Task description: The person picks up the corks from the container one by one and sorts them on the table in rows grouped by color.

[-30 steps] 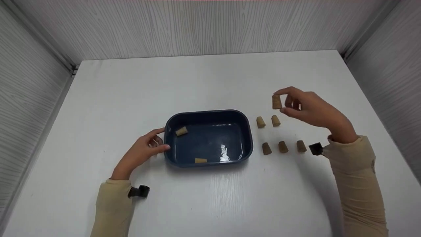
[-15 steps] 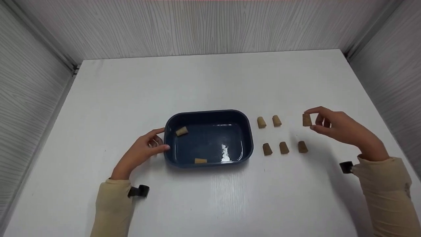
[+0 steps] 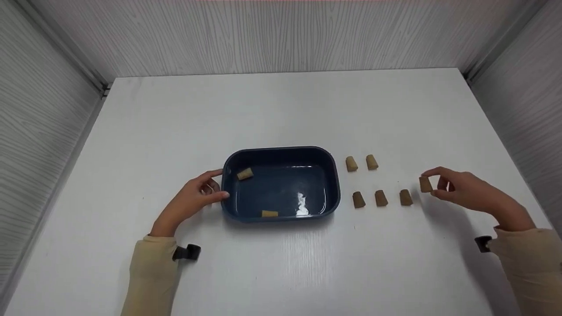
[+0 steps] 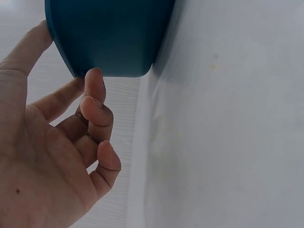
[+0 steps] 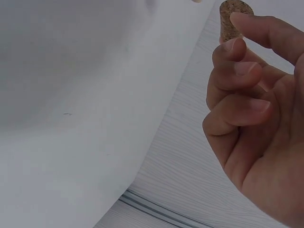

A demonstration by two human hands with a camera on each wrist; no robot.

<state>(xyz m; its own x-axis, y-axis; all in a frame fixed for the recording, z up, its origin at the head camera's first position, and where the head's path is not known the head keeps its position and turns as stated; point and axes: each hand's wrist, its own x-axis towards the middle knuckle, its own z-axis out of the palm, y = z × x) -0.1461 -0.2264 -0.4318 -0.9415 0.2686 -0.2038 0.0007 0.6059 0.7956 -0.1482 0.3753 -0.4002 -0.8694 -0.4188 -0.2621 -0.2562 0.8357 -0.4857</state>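
With our left hand [image 3: 196, 193] we are touching the left end of a tray [image 3: 285, 188] on the desk [image 3: 272, 267]. One cork [image 3: 245, 174] is lying inside at left, another cork [image 3: 269, 213] by the near wall. Rightward, two corks [image 3: 372, 162] are sitting behind three corks [image 3: 381, 198]; right of those, our right hand [image 3: 467, 190] is holding an eighth cork [image 3: 425, 184].

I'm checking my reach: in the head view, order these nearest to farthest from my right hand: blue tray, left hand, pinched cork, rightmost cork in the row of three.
1. Pinched cork: held by the right hand.
2. Rightmost row cork: just left of that hand.
3. Blue tray: farther left.
4. Left hand: at the tray's left end.
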